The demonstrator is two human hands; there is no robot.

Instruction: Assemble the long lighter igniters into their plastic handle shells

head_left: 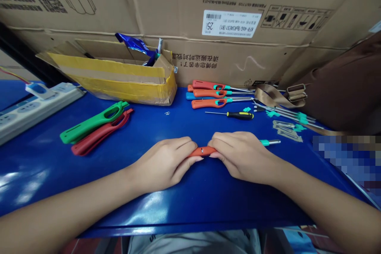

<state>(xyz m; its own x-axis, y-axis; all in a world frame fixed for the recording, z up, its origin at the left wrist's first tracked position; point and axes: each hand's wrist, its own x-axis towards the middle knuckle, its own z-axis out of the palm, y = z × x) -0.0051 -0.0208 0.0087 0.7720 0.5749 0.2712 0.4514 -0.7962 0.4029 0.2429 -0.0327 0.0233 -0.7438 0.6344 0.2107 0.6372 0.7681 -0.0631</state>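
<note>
Orange long-reach lighter [203, 151] lying crosswise on the blue table [190, 198], left hand [166, 162] and right hand [241, 154] each closed around its body, metal nozzle [272, 142] projecting rightward.

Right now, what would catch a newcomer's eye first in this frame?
The left hand and right hand close together on an orange plastic stick lighter at the middle of the glossy blue table. Behind it lie assembled orange lighters; a green plastic handle shell rests at left.
</note>
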